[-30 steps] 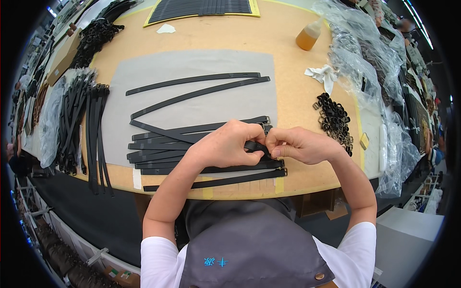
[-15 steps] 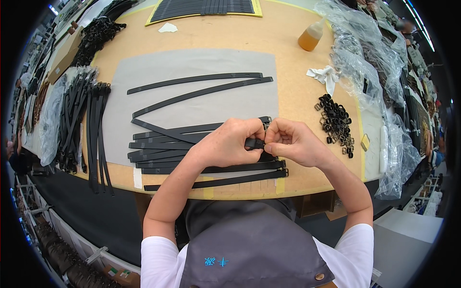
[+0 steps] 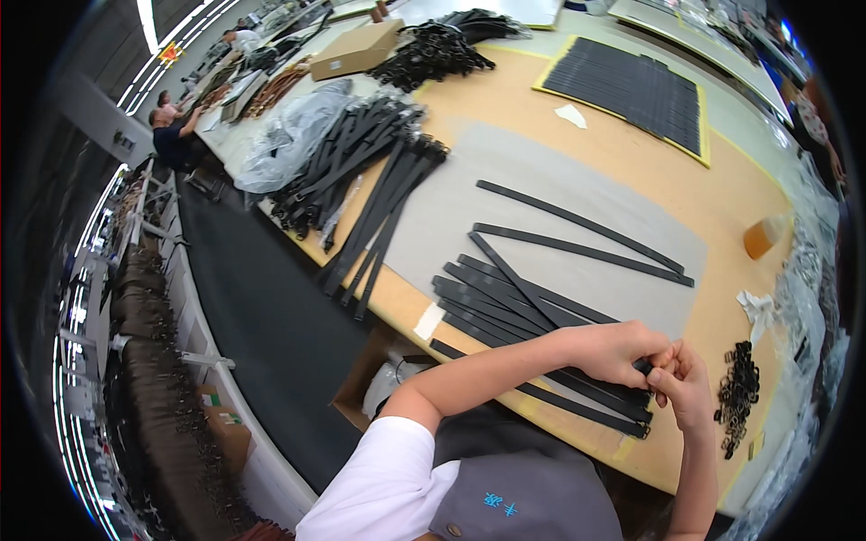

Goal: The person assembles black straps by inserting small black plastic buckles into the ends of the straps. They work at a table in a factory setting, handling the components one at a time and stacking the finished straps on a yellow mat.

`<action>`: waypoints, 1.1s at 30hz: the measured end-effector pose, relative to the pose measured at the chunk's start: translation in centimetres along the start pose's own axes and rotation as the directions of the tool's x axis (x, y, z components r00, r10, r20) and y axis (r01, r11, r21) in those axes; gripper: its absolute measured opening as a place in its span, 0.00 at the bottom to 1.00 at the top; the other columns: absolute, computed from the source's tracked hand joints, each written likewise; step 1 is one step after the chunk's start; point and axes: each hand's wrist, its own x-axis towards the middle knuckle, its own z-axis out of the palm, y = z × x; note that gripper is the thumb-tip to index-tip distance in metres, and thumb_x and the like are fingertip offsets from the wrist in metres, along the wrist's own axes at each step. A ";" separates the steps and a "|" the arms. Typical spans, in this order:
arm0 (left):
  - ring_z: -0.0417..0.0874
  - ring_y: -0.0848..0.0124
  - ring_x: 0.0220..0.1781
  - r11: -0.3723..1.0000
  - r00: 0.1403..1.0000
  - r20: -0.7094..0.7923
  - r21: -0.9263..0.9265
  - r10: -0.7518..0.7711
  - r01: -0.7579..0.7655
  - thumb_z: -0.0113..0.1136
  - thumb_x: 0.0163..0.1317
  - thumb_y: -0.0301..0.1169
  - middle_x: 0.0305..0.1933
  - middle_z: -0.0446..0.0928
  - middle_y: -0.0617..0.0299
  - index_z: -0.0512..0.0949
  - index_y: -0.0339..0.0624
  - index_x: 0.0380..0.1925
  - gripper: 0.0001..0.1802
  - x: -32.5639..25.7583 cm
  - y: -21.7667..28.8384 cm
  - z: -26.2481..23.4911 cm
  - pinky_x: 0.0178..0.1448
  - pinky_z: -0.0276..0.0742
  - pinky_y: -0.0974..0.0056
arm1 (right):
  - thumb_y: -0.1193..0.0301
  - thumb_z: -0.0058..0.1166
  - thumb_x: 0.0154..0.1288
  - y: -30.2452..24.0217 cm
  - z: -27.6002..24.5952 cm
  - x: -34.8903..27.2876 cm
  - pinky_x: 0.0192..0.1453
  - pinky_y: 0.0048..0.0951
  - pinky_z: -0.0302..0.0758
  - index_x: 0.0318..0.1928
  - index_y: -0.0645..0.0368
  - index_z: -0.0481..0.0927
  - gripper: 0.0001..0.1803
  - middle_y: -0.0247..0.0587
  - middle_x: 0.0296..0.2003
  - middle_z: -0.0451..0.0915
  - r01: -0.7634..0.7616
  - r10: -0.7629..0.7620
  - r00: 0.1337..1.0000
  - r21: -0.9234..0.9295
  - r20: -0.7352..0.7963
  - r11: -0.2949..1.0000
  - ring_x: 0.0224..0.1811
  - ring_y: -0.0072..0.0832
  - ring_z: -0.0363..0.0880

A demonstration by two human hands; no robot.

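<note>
Left hand [image 3: 613, 350]: I see it gripping the end of a flat black strap [image 3: 642, 367].
Right hand [image 3: 683, 386]: pinching that same end.
Strap: atop the black strap pile [image 3: 505, 298] on the counter [image 3: 722, 194].

We see matt black leather-like straps [image 3: 505, 298] on a smooth grey mat [image 3: 541, 194]; the tabletop [image 3: 731, 203] looks like bare wood board; crinkled glossy plastic wrap [image 3: 293, 135].

- A heap of black buckles [image 3: 738, 397] is being kept just right of the fingers.
- An amber bottle [image 3: 765, 236] is lying well beyond them.
- A cardboard box [image 3: 354, 49] is sitting far off, upper left.
</note>
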 end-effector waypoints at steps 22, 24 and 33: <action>0.84 0.57 0.29 0.978 0.978 -0.208 0.209 0.032 0.013 0.72 0.57 0.27 0.31 0.83 0.51 0.78 0.34 0.39 0.14 -0.3 0.8 -0.3 0.34 0.78 0.57 | 0.70 0.64 0.74 1.4 -3.3 -2.5 0.39 0.22 0.84 0.52 0.64 0.79 0.14 0.38 0.35 0.85 0.176 -0.154 0.981 0.211 -0.118 0.961 0.36 0.26 0.89; 0.84 0.56 0.30 0.976 0.979 -0.205 0.216 0.005 0.040 0.72 0.57 0.27 0.30 0.83 0.51 0.78 0.35 0.39 0.14 -0.4 1.2 -0.2 0.35 0.78 0.56 | 0.70 0.68 0.70 2.1 -3.3 -2.3 0.40 0.23 0.83 0.53 0.64 0.79 0.17 0.36 0.35 0.84 0.217 -0.201 0.974 0.163 -0.109 0.963 0.34 0.25 0.87; 0.86 0.51 0.38 0.959 0.990 -0.112 0.279 0.091 -0.056 0.68 0.57 0.24 0.32 0.81 0.52 0.76 0.35 0.37 0.10 -0.2 1.5 1.5 0.41 0.80 0.52 | 0.67 0.74 0.65 -0.1 -0.9 -1.3 0.32 0.19 0.76 0.43 0.64 0.82 0.16 0.32 0.33 0.81 0.140 -0.140 0.989 0.001 -0.054 0.990 0.26 0.16 0.77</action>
